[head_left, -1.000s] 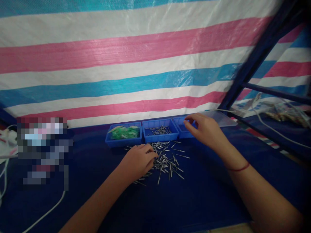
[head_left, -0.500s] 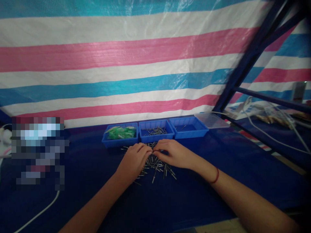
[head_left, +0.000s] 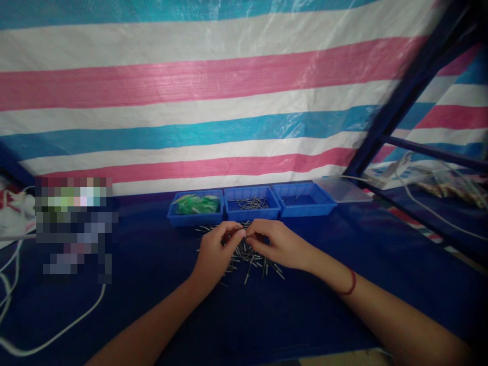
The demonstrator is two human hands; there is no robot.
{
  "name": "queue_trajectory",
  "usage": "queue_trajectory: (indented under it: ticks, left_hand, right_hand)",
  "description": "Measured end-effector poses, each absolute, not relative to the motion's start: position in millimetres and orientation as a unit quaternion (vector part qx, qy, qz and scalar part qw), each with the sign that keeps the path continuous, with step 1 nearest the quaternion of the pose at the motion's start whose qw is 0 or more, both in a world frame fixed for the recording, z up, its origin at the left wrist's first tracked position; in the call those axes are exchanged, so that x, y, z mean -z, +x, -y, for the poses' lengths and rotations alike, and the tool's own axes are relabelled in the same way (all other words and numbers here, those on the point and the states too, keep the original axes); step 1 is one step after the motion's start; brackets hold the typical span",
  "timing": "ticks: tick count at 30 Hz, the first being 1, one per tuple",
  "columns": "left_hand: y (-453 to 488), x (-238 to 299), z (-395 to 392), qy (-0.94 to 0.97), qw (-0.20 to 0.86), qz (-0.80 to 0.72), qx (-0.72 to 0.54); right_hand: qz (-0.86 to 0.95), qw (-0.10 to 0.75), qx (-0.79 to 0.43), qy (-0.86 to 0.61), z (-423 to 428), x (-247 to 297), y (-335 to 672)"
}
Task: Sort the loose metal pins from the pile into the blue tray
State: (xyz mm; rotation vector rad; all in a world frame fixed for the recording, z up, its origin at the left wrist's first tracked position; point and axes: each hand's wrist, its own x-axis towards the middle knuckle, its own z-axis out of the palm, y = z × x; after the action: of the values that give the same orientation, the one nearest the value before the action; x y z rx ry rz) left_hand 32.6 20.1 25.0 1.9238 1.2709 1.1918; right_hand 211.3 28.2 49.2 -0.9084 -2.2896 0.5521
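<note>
Left hand and right hand meet over a metal-pin pile, fingertips together — whether gripping one, can't tell. Likely fine handling; next calls for a steady pinch.

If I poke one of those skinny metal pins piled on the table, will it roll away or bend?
The pins look thin and rod-like, so a loose one might roll a little. Their metallic shine suggests they're stiff and probably won't bend easily. Since they lie crisscrossed, poking one would likely nudge its neighbours too.
</note>
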Motion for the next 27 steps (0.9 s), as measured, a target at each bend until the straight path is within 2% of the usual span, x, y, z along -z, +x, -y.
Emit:
queue_trajectory:
  ticks: [14,27]
  left_hand:
    - [28.5,-22.0,-26.5,0.704,0.311,-0.460,-0.442]
    - [29.0,-27.7,-30.5,0.734,0.263,-0.457,-0.428]
  right_hand:
    - [0.842,0.330,-0.241,-0.352,-35.0,-40.4,206.9]
    - [0.794,0.407,-0.226,-0.390,-38.1,-37.9,209.2]
